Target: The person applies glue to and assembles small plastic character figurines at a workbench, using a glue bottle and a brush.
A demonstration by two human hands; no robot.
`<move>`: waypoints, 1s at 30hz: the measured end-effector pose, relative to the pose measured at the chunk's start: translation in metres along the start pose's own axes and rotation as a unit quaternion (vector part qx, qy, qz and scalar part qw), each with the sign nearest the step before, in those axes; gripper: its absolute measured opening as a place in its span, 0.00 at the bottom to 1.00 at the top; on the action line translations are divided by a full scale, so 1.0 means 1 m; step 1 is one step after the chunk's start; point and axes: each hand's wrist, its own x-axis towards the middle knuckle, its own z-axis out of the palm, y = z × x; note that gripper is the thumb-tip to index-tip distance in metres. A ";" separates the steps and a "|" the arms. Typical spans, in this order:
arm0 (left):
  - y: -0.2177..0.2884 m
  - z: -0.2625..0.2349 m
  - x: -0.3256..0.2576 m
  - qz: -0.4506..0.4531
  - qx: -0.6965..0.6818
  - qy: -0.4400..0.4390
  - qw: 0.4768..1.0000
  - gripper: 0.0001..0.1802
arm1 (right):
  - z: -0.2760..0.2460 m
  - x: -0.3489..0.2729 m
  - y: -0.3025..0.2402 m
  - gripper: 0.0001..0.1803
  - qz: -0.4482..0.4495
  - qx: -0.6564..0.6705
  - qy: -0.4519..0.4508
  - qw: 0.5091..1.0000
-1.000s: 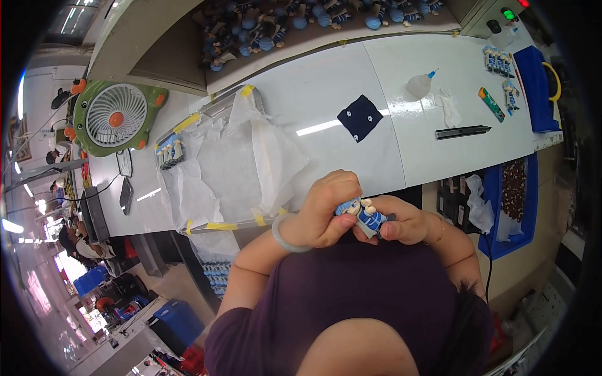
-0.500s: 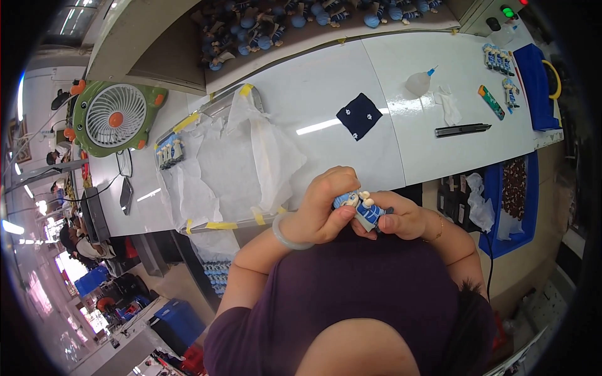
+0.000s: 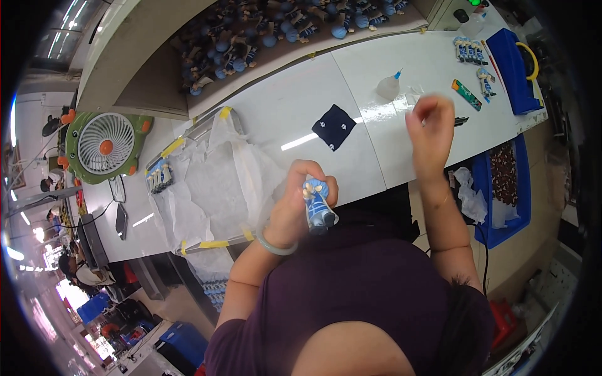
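Observation:
My left hand point(image 3: 301, 197) grips a small blue doll figure point(image 3: 318, 205) near the table's front edge, its feet pointing toward me. My right hand point(image 3: 431, 128) is raised over the white table point(image 3: 351, 69), fingers loosely curled with nothing visible in them, next to a black pen-like tool point(image 3: 459, 121) and a small glue bottle point(image 3: 389, 86). A dark blue cloth square point(image 3: 334, 126) lies between the two hands.
A clear plastic bag with white wrapping point(image 3: 213, 182) lies left of my hand. A green fan point(image 3: 103, 144) stands far left. Several blue dolls fill the back tray point(image 3: 263, 34). Finished dolls point(image 3: 467, 49) and a blue bin point(image 3: 514, 44) sit at right; another blue bin point(image 3: 505, 188) hangs below.
My right hand has let go of the doll and moved up and right over the table. My left hand now holds the doll alone.

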 end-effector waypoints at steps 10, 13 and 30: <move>0.004 0.015 -0.010 0.034 -0.047 -0.051 0.997 0.15 | 0.003 0.034 0.042 0.26 0.060 -0.291 -0.193 0.935; 0.006 0.017 -0.011 0.035 -0.044 -0.045 0.997 0.14 | 0.001 0.037 0.049 0.23 0.092 -0.279 -0.205 0.934; 0.013 0.019 -0.009 0.000 -0.171 -0.019 0.985 0.14 | 0.002 -0.013 -0.073 0.20 0.082 -0.039 -0.330 0.940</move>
